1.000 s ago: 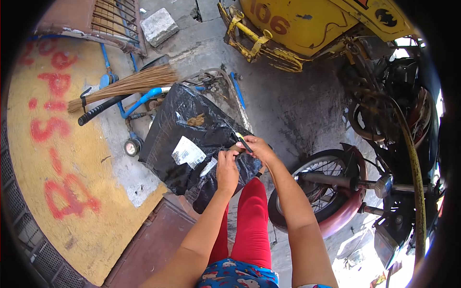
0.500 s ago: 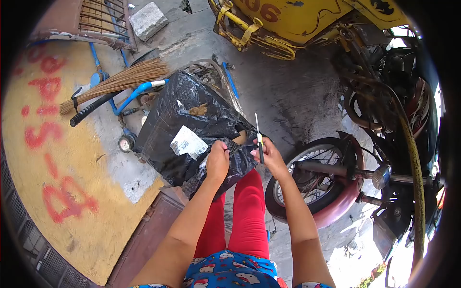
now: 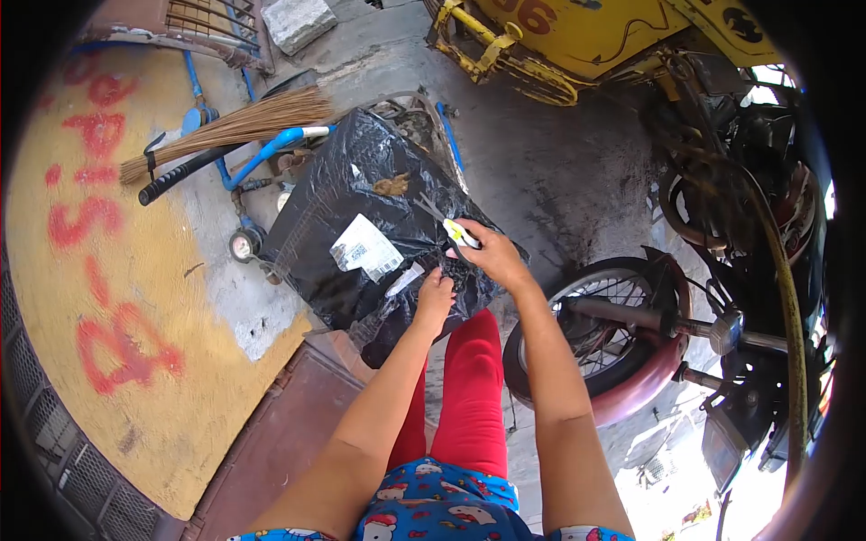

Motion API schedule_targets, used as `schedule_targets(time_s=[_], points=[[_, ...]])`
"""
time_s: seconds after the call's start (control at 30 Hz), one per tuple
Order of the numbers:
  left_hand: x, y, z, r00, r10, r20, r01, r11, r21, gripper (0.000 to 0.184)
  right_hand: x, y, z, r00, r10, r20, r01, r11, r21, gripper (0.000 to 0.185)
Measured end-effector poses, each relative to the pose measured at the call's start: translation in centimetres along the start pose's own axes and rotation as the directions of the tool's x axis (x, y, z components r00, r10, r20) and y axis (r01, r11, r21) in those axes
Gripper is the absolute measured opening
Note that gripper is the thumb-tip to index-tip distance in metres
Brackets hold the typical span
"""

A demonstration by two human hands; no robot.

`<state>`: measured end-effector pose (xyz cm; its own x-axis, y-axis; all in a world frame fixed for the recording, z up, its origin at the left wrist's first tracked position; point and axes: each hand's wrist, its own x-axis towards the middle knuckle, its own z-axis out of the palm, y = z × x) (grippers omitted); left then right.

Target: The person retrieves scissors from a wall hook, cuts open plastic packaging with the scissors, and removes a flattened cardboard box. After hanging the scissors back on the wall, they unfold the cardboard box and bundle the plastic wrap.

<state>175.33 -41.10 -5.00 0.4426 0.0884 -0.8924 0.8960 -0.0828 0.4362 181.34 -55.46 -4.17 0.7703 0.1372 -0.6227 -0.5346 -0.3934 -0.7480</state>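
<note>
A large package wrapped in black plastic [image 3: 316, 212] lies in front of me, with a torn white label [image 3: 366, 247] and a brown patch on top. My right hand [image 3: 492, 255] is closed around white and black scissors [image 3: 460, 234] over the package's right part; their blades point up and left, slightly apart. Just below and left of it, my left hand [image 3: 436, 298] pinches the black plastic near the package's lower right edge.
A straw broom [image 3: 239, 126] and blue pipes [image 3: 271, 149] run along the yellow wall [image 3: 135, 270] at left. A concrete block [image 3: 298, 24] lies behind. A motorcycle wheel [image 3: 600, 334] stands close on the right, below a yellow vehicle [image 3: 595, 36].
The scissors have swung from pointing straight up to pointing up-left, their blades now slightly parted. My right hand has moved left over the package, and my left hand has shifted slightly right.
</note>
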Motion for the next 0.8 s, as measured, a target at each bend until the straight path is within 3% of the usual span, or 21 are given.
schedule_targets(time_s=[0.07, 0.13, 0.17, 0.27, 0.4, 0.47, 0.53, 0.6, 0.8], points=[[-0.4, 0.3, 0.2, 1.000, 0.003, 0.023, -0.004, 1.000, 0.027, 0.021, -0.3, -0.3, -2.6, 0.988, -0.018, 0.156, 0.028, 0.998, -0.061, 0.040], [-0.8, -0.8, 0.2, 0.999, 0.043, 0.030, -0.044, 0.998, 0.038, 0.015, 0.0, -1.2, -5.8, 0.814, 0.150, 0.561, -0.211, 0.976, 0.046, 0.034], [-0.7, -1.5, 0.3, 0.993, 0.112, 0.037, -0.113, 0.993, 0.045, 0.012, 0.0, -1.7, -7.2, 0.733, 0.270, 0.624, -0.355, 0.935, 0.013, 0.027], [-0.8, -2.6, 0.4, 0.977, 0.209, 0.053, -0.212, 0.975, 0.061, 0.009, 1.5, -2.1, -8.4, 0.639, 0.450, 0.624, -0.396, 0.888, -0.234, 0.024], [-1.5, -3.0, 0.5, 0.953, 0.302, 0.025, -0.303, 0.951, 0.058, 0.008, 3.8, -2.2, -7.6, 0.647, 0.493, 0.582, -0.449, 0.863, -0.232, 0.027], [-1.6, -3.3, 0.4, 0.958, 0.287, 0.029, -0.287, 0.958, 0.016, 0.006, 4.6, -3.0, -6.7, 0.559, 0.497, 0.664, -0.405, 0.862, -0.305, 0.020], [-1.4, -3.4, 0.4, 0.953, 0.303, 0.028, -0.304, 0.952, 0.046, 0.006, 5.1, -3.1, -5.7, 0.568, 0.490, 0.661, -0.393, 0.868, -0.305, 0.020], [-1.5, -3.5, 0.5, 0.949, 0.314, 0.026, -0.315, 0.946, 0.073, 0.005, 6.0, -3.6, -4.7, 0.505, 0.506, 0.699, -0.380, 0.858, -0.346, 0.021], [-2.2, -3.0, 0.7, 0.957, 0.289, -0.007, -0.286, 0.952, 0.108, 0.003, 7.6, -4.1, -3.4, 0.514, 0.464, 0.721, -0.293, 0.886, -0.360, 0.026]])
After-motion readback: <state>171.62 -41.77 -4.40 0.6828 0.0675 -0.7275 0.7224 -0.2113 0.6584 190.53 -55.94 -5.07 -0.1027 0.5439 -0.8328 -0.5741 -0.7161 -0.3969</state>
